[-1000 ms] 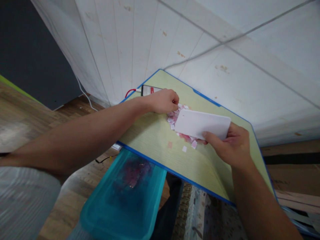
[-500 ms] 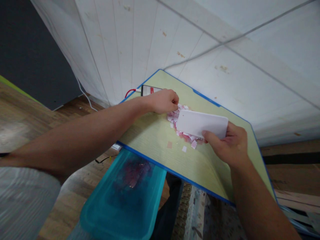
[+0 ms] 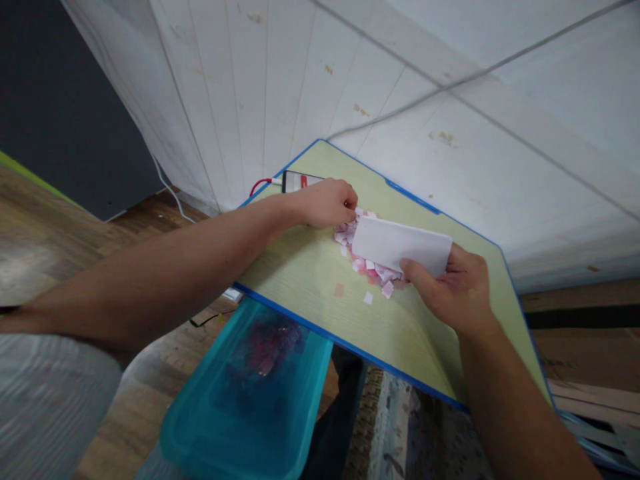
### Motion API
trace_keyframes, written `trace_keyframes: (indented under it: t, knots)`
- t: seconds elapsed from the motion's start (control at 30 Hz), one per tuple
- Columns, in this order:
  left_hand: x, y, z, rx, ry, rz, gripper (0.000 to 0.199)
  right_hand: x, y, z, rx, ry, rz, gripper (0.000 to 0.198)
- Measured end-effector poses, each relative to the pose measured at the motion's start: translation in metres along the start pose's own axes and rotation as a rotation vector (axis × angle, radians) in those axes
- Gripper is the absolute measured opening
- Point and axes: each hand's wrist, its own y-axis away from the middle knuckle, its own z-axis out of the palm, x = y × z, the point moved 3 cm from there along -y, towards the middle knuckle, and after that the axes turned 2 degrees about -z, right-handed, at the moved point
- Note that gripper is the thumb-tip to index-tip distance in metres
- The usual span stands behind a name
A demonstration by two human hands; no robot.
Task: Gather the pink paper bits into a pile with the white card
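- since both hands are in view, how is the right hand (image 3: 463,287) set?
- closed on the card (image 3: 401,245); its right end is gripped, thumb on top, fingers mostly hidden behind.
- and the card is held where?
- over the scraps (image 3: 345,235); part of the pile is covered by it. whether they are touched can't be told.
- left hand (image 3: 330,202)?
- fingers curled in, placed at the pile's far left edge. whether a scrap is pinched can't be told.
- loose ones?
- a few are scattered on the table (image 3: 290,267), on the pile's near side.
- anything else to be logged?
- phone (image 3: 296,181), partly hidden by the left hand, red cable (image 3: 261,181) plugged in. tub (image 3: 240,427) seen below the near edge, something reddish inside, too blurred to be named.
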Motion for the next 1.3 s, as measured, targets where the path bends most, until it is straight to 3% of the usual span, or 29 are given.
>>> trace_keyframes:
  t: [0.1,0.2,0.33,0.57,0.73,0.9,1.1,1.3]
  knots:
    - [0.0004,0.0001,0.0003,-0.007,0.004,-0.008,0.026,-0.001,0.001,0.0013,-0.041,-0.07,0.038,0.015]
    - [0.0002,-0.0001,0.0005,-0.003,0.01,-0.002,0.027,-0.0018,0.0003,-0.0019,0.035,-0.041,0.071,0.016]
    - [0.001,0.0004,0.0001,-0.002,0.005,-0.005,0.027,-0.0017,-0.0011,-0.0022,0.034,0.036,0.026,0.009]
    - [0.0025,0.0014,-0.0011,0.0,-0.007,-0.008,0.025,-0.0026,-0.0009,-0.0025,0.049,0.028,0.033,0.014]
    - [0.0008,0.0014,-0.0007,0.002,0.014,-0.009,0.026,-0.0032,-0.0004,-0.0016,-0.027,0.01,0.023,0.013]
    - [0.0016,0.0019,-0.0009,-0.001,0.024,-0.015,0.025,-0.0001,0.0,-0.0025,0.027,0.032,0.031,0.016]
    - [0.0016,0.0017,-0.001,-0.002,0.013,-0.006,0.024,0.0003,0.0001,-0.0003,-0.023,-0.037,0.036,0.017]
    - [0.0011,0.0013,-0.0007,0.009,0.022,0.001,0.025,0.0011,0.0007,-0.0025,0.016,0.001,0.028,0.013]
